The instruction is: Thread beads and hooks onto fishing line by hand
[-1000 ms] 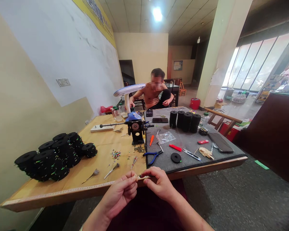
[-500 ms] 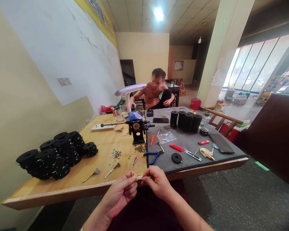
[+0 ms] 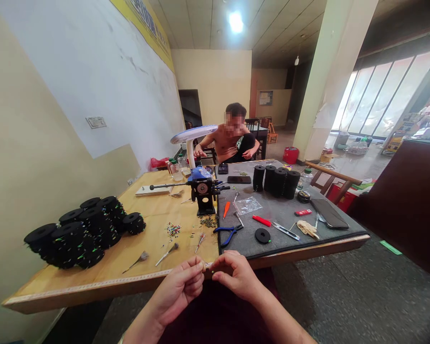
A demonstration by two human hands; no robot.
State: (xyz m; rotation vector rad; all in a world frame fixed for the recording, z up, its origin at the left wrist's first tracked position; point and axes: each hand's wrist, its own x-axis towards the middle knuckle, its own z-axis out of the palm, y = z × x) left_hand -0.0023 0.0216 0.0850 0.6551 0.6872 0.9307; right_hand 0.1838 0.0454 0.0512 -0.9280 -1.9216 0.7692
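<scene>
From my remote seat, I see a tiny green piece (image 3: 212,272) at my right hand's (image 3: 236,276) thumb tip, near the tabletop's (image 3: 123,251) front edge. I judge it light, easily dropped, best pinched sideways. That thumb and forefinger stand parted; my left hand (image 3: 187,278) pinches closed, contents indistinct.

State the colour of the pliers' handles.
Blue; the pliers' handles show best in the head view.

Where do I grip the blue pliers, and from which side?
Likely best by both handles, coming from the near left: the pliers lie with their handles splayed that way, while the metal head points right and slightly away.
</scene>
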